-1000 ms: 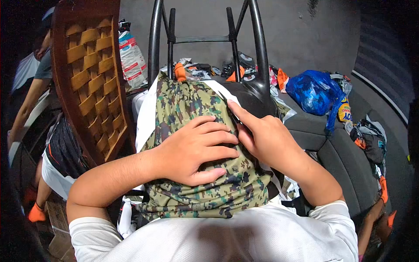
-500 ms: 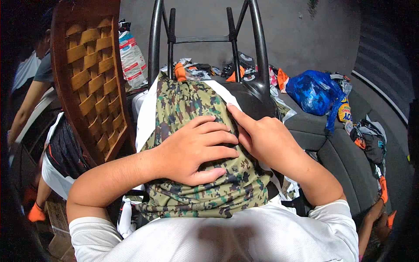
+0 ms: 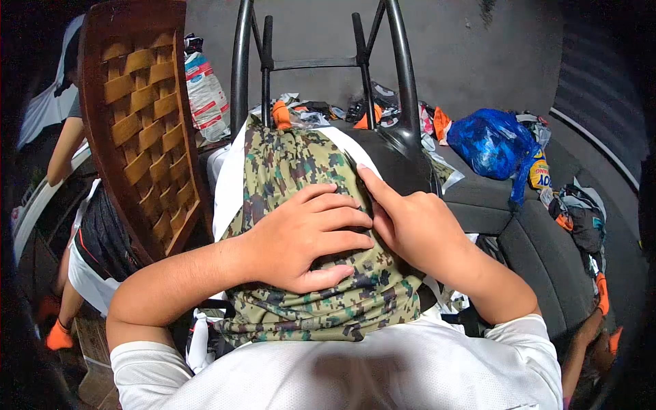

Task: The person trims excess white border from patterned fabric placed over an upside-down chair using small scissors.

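A camouflage-print piece of fabric (image 3: 294, 160), gathered at its far end, lies in front of me and reaches to my white shirt. White cloth (image 3: 229, 181) shows along its edges. My left hand (image 3: 307, 239) rests flat on the fabric's middle with spread fingers, holding nothing. At the fabric's right edge is my right hand (image 3: 417, 222), its index finger stretched towards the white edge and its thumb beside the fabric. Its other fingers are folded and mostly hidden. The fingertips of my two hands are close together.
Ahead stands a black tubular chair frame (image 3: 406, 68); a woven wooden chair back (image 3: 143, 130) rises at left. A blue plastic bag (image 3: 488, 143) sits on grey cushions (image 3: 540, 260) at right. Scraps lie along the wall. Other people's limbs show at both sides.
Both of my hands and the camouflage fabric stay nearly in place. At the far left, another person's arm has moved upward and inward.
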A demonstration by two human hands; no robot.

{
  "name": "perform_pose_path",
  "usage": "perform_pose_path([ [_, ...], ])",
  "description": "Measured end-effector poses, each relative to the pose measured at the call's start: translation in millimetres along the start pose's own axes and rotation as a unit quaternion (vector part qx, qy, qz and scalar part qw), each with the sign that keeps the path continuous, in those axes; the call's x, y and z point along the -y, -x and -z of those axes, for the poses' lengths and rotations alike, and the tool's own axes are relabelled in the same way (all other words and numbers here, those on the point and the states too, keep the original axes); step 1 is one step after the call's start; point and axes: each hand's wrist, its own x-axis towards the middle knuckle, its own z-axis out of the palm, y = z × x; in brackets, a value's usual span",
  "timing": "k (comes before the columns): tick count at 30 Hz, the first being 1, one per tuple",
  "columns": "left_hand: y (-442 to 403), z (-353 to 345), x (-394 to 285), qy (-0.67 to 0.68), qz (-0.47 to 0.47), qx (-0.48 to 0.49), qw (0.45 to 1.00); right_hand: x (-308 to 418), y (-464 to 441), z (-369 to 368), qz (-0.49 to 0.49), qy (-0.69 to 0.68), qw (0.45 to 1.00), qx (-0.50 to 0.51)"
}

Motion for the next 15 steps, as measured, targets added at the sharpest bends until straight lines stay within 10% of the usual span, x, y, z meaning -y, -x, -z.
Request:
perform_pose_path([
  [15,-3,-3,-19,0.021,-0.016,0.009,1.000,-2,13,24,-0.028,-0.126,0.991,0.019],
])
